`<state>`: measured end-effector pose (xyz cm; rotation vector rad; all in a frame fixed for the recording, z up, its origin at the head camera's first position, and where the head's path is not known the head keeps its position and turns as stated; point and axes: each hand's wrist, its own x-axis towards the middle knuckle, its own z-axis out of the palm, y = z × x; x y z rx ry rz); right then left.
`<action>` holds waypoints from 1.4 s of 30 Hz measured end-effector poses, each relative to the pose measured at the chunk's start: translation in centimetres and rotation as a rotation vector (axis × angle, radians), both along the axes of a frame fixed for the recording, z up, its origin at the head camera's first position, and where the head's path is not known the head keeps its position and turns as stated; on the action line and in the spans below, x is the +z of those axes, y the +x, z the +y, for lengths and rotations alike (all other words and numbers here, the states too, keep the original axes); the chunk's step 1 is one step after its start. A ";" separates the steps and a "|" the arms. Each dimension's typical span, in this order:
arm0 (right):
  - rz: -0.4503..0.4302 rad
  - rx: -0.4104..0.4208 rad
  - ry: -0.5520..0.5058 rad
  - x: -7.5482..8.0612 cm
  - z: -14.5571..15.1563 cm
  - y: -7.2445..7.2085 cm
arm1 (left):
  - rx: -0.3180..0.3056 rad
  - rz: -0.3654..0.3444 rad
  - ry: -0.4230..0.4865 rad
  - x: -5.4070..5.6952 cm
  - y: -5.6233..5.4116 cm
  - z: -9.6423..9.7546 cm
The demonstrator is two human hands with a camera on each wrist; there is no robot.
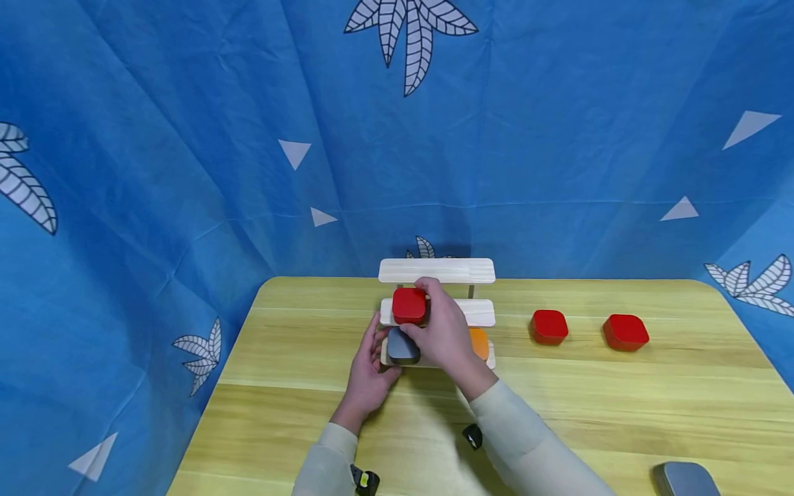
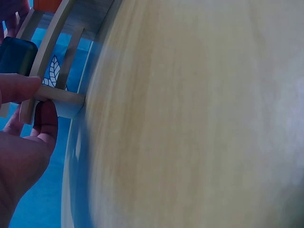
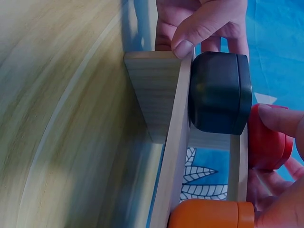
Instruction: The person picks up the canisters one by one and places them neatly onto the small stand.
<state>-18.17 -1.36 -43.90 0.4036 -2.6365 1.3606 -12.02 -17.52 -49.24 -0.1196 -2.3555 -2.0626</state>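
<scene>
A three-tier wooden rack [image 1: 437, 271] stands near the table's back edge. My left hand [image 1: 367, 382] grips the left end of its lowest shelf, with the thumb on the shelf's front edge [image 2: 40, 85]. With thumb and fingers, my right hand [image 1: 443, 331] pinches a rounded red box [image 1: 409, 304] at the left end of the middle shelf. A dark grey box [image 3: 218, 92] sits below it, on the left of the lowest shelf. Farther right on that shelf is an orange box [image 1: 479, 342], partly hidden behind my right hand in the head view.
Two more red boxes, one nearer [image 1: 548, 326] and one farther right [image 1: 625, 332], lie on the wooden table [image 1: 558, 413] right of the rack. Another grey box [image 1: 685, 479] is at the lower right. A blue patterned cloth [image 1: 397, 158] hangs behind the table.
</scene>
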 end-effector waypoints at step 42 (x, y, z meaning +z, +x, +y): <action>-0.034 0.014 -0.047 0.0 0.6 -0.1 | 0.010 0.008 -0.019 0.2 0.0 0.2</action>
